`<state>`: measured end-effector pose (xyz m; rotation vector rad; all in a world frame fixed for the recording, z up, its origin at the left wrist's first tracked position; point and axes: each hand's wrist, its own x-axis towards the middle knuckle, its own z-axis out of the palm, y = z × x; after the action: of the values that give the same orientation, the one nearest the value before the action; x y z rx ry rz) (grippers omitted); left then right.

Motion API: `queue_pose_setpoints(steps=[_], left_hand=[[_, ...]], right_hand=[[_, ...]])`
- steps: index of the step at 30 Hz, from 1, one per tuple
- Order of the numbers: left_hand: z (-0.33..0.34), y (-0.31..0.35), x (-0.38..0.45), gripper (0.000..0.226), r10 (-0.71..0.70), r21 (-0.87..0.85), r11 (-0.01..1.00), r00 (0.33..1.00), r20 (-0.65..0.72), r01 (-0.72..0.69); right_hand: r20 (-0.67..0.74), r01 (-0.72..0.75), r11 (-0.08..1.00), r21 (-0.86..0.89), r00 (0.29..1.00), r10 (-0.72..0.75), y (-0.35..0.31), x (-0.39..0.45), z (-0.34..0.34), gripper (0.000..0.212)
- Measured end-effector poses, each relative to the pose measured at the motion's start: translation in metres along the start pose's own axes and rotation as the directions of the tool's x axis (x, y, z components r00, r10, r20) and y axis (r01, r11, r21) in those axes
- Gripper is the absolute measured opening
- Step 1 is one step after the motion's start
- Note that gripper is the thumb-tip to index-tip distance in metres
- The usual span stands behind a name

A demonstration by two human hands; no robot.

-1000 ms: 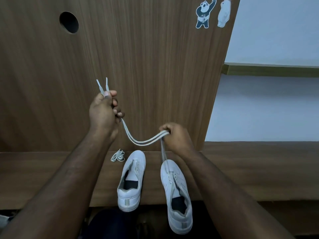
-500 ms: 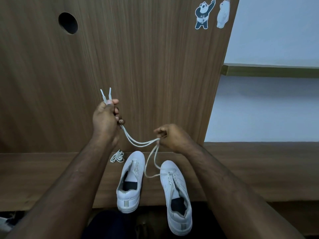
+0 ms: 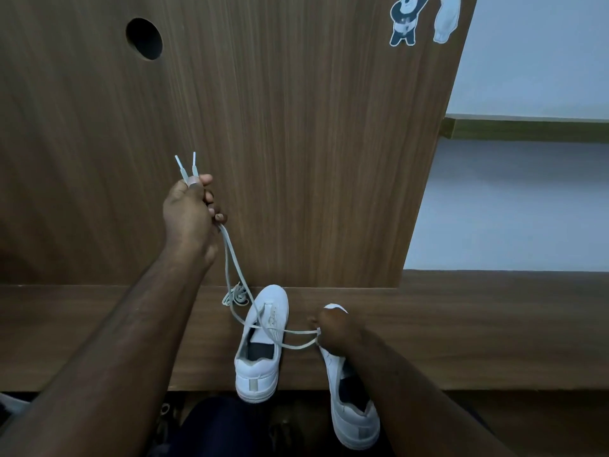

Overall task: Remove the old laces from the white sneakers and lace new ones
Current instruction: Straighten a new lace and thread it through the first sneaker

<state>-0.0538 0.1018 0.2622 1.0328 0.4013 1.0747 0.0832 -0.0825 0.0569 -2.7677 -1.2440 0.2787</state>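
Wooden desk [image 3: 99, 338], wood back panel [image 3: 296, 143] (bear stickers [image 3: 403, 21]), white sneakers [image 3: 263, 341]

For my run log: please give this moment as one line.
left hand: holds both lace tips, raised | right hand: on right sneaker | left sneaker: unlaced

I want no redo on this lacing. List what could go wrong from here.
1. The slack lace drapes over the left shoe and may snag it.
2. The right shoe overhangs the ledge; a tug could tip it off.
3. It hangs beside the loose lace pile and might tangle.
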Motion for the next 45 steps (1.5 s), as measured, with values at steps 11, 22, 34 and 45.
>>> queue_pose_setpoints(steps=[11,22,34,45], left_hand=[[-0.008,-0.004,0.008,0.029,0.011,0.031,0.999,0.999,-0.040,-0.010],[-0.025,-0.088,0.007,0.022,-0.175,0.445,0.878,0.983,-0.045,0.177],[-0.018,-0.080,-0.059,0.082,-0.735,0.436,0.667,0.628,0.256,0.604],[0.000,-0.082,-0.061,0.031,-0.206,0.480,0.863,0.978,0.044,0.160]], right_hand=[[0.128,0.099,0.990,-0.105,0.988,-0.085,-0.034,-0.018,-0.004,0.012],[-0.160,0.163,0.022,0.986,0.982,-0.103,-0.077,-0.033,-0.125,0.018],[-0.235,0.244,0.150,0.958,0.969,-0.075,-0.067,-0.057,-0.142,0.015],[-0.272,0.278,0.165,0.946,0.961,-0.059,-0.048,-0.076,-0.132,0.014]])
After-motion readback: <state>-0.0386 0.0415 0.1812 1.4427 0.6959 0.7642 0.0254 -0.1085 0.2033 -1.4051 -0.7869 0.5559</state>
